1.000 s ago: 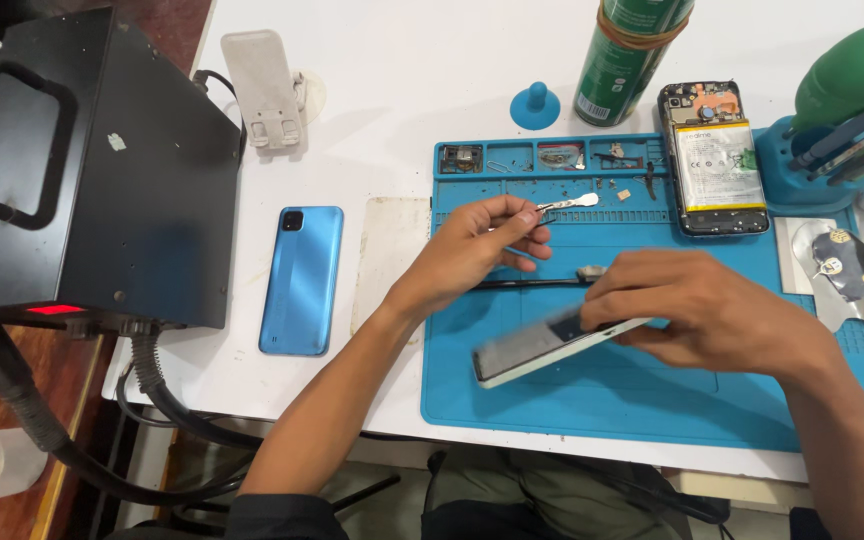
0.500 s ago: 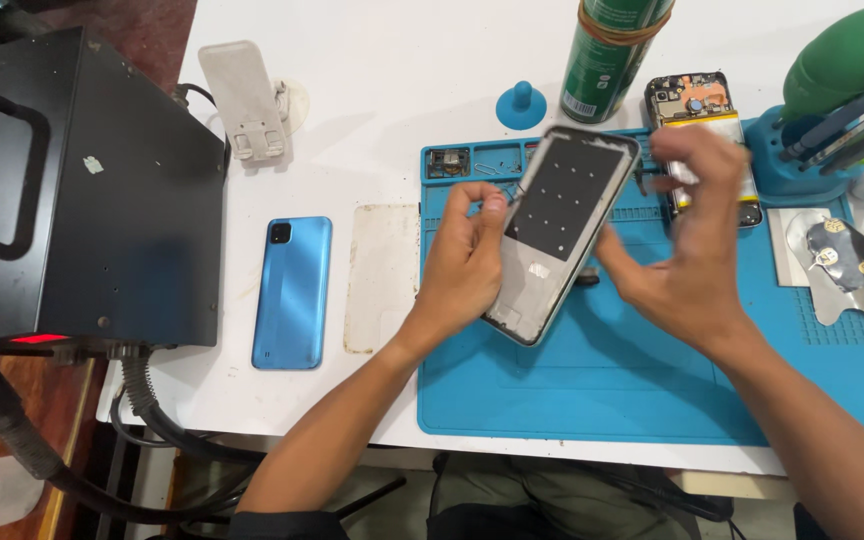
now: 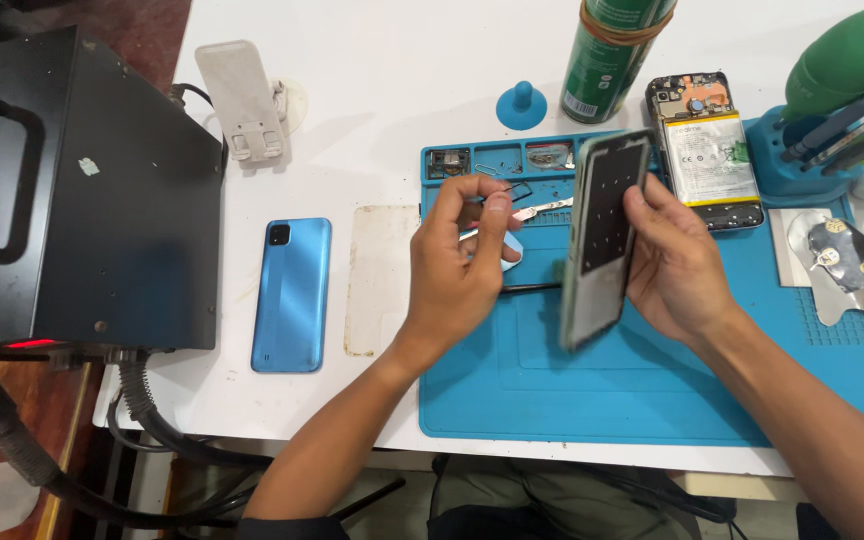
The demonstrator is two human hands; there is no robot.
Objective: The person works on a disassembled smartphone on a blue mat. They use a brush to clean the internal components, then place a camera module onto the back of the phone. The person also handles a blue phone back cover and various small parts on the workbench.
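Now the right hand (image 3: pixel 677 265) grips a thin grey phone frame panel (image 3: pixel 602 235) by its long edge, upright above the blue silicone mat (image 3: pixel 652 400). At its nine o'clock, the left hand (image 3: pixel 457 265) pinches slim metal tweezers (image 3: pixel 537 212). It looks light, stiff, fragile; edges seem safest.

A dark phone screen panel (image 3: pixel 607 235) stood tilted over the blue mat. A green labelled can (image 3: pixel 607 55) stood behind it. A white battery label (image 3: pixel 710 155) lay on the opened phone.

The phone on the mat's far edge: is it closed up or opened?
Opened. The opened phone lies on the blue mat with its back cover off, so the battery and circuit board are exposed.
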